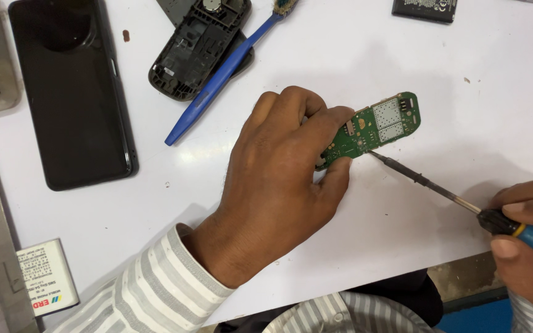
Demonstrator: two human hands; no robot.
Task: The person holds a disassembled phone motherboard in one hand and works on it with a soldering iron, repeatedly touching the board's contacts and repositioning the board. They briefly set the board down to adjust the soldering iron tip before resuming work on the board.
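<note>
1. The fingers point(331, 123) of the left hand point(272, 185) are clamped on a small green printed circuit board point(374, 126), thumb below and fingertips over its near end, pressing it to the white table point(402, 55).
2. The right hand point(528, 234) is closed around the blue handle of a slim soldering iron point(439, 188); its dark metal tip touches the board's lower edge, or seems to, as the contact point is tiny.
3. The board lies tilted, near the table's middle, with two pale metal shields on its far half.
4. A blue toothbrush point(223, 74) rests across an empty black phone housing point(198, 46) further back.
5. A black smartphone point(72, 92) lies face up at the left.
6. A white-labelled battery point(44, 277) sits at the near left corner, and a dark battery point(425, 9) at the far edge.
</note>
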